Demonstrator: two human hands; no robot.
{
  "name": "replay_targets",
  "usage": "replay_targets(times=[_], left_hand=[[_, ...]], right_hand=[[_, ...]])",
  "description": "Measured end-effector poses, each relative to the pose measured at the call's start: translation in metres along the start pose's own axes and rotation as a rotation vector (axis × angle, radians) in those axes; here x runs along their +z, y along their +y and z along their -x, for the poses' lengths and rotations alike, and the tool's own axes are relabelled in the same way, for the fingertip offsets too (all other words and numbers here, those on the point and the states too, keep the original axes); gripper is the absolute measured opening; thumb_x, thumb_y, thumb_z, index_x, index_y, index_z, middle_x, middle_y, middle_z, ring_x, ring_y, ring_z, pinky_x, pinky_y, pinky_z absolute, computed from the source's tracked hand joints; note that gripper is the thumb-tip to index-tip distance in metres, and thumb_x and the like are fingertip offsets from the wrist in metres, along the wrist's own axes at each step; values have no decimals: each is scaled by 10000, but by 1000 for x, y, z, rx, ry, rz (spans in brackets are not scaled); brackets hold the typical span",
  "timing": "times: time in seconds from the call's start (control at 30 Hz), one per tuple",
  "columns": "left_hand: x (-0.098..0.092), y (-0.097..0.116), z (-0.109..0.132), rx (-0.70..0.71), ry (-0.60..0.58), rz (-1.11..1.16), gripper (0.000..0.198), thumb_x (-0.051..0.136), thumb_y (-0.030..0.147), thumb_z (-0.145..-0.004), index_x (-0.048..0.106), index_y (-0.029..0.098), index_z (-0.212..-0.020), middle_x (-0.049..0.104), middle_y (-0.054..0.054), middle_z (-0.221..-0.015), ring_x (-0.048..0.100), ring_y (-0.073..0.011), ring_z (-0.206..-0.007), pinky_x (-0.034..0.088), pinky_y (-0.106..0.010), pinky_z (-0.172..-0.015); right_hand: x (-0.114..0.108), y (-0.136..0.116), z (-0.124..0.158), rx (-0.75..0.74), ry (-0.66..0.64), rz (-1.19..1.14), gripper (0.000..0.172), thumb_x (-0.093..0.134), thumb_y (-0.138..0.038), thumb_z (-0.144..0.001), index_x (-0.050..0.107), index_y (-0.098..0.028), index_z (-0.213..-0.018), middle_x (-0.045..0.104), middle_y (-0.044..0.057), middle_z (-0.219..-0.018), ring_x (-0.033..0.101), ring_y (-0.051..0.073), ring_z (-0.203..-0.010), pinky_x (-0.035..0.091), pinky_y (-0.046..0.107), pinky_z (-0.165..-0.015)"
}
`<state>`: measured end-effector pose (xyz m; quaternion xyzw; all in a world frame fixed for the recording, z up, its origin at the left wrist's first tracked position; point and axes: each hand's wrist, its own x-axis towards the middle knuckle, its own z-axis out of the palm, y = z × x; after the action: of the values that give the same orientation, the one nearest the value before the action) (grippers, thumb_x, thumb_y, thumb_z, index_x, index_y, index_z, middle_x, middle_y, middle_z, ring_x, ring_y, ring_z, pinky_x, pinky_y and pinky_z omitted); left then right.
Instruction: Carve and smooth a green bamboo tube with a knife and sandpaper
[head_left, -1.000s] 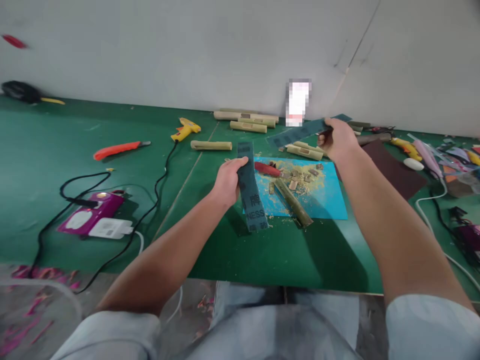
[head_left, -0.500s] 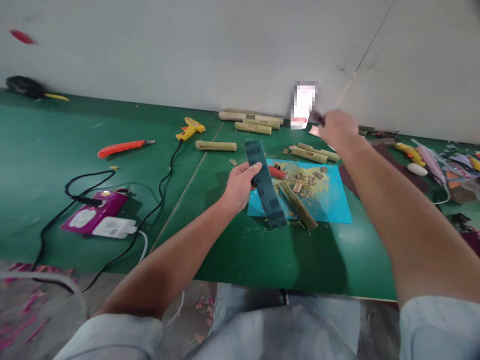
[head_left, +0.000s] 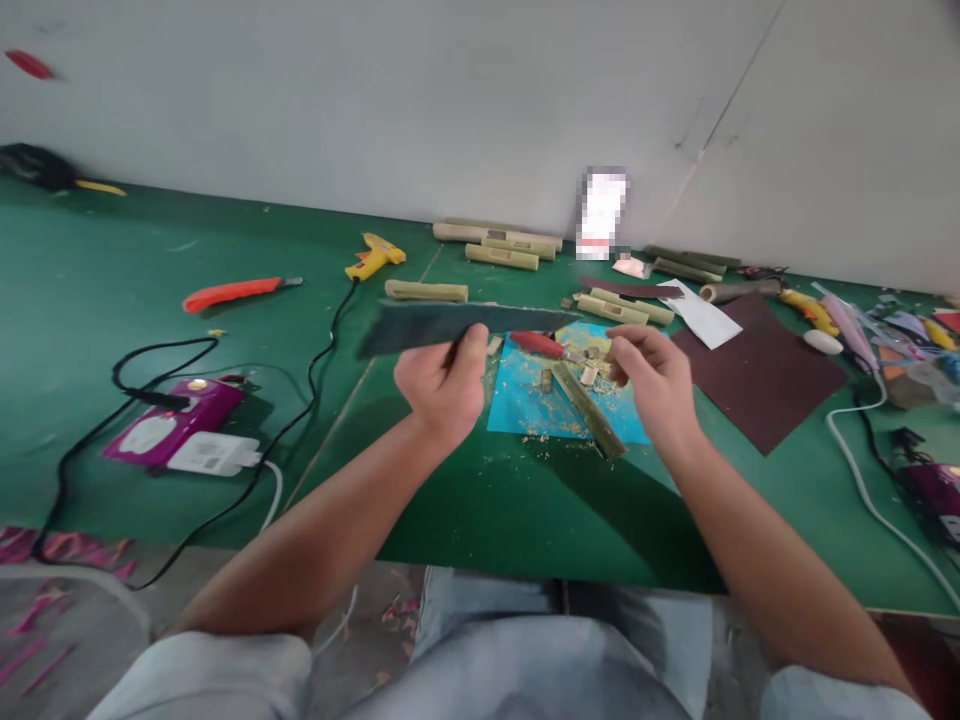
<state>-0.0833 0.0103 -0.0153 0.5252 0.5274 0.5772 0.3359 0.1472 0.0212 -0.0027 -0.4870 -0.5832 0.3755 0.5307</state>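
My left hand point(head_left: 444, 392) is closed on a strip of sandpaper point(head_left: 427, 326), thumb on top, the strip now lying nearly level across the view. My right hand point(head_left: 658, 382) hovers over the right side of a blue sheet point(head_left: 506, 410), its fingers loosely bent and apart, nothing visible in them. On that sheet rests a split bamboo piece point(head_left: 591, 412), among shavings and chips. A red-handled tool point(head_left: 537, 345) lies behind it, its tip among the chips. A narrow dark brown strip point(head_left: 631, 290) lies by two cut bamboo tubes point(head_left: 611, 308).
More bamboo tubes point(head_left: 502, 256) lie along the wall, near a propped phone point(head_left: 602, 212). At left are a yellow glue gun point(head_left: 375, 257), an orange cutter point(head_left: 234, 294) and a purple power strip point(head_left: 176, 425) with cables. A brown sheet point(head_left: 769, 385) and white paper point(head_left: 703, 315) lie right.
My right hand has come back from the rear of the table toward the blue sheet, without the dark strip. My left hand has turned the sandpaper from upright to nearly level.
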Motion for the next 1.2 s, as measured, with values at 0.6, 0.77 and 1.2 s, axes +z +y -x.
replay_targets(times=[0.6, 0.77, 1.2], left_hand=[[22, -39, -5, 622, -254, -525, 560, 582, 253, -919, 467, 227, -1467, 554, -84, -1449, 565, -263, -1306, 527, -381, -1057], [22, -39, -4, 659, -293, -507, 568, 597, 225, -895, 488, 220, -1452, 567, -77, -1437, 554, -264, -1317, 520, -378, -1067], [16, -23, -3, 986, -634, -312, 476, 607, 396, -926, 549, 213, -1362, 652, -151, -1316, 710, -233, -1063, 591, -311, -815]], right_hand=[[10, 34, 27, -454, -339, 355, 569, 731, -424, -827, 550, -309, -1354, 590, 101, -1304, 647, 263, -1056, 566, 436, -878], [11, 34, 28, -431, -362, 163, 535, 737, -423, -825, 577, -304, -1322, 677, 62, -1095, 656, 215, -906, 557, 403, -827], [-18, 36, -18, 232, -17, -689, 308, 612, -515, -878, 563, -240, -748, 519, -22, -707, 500, 112, -591, 461, 282, -587]])
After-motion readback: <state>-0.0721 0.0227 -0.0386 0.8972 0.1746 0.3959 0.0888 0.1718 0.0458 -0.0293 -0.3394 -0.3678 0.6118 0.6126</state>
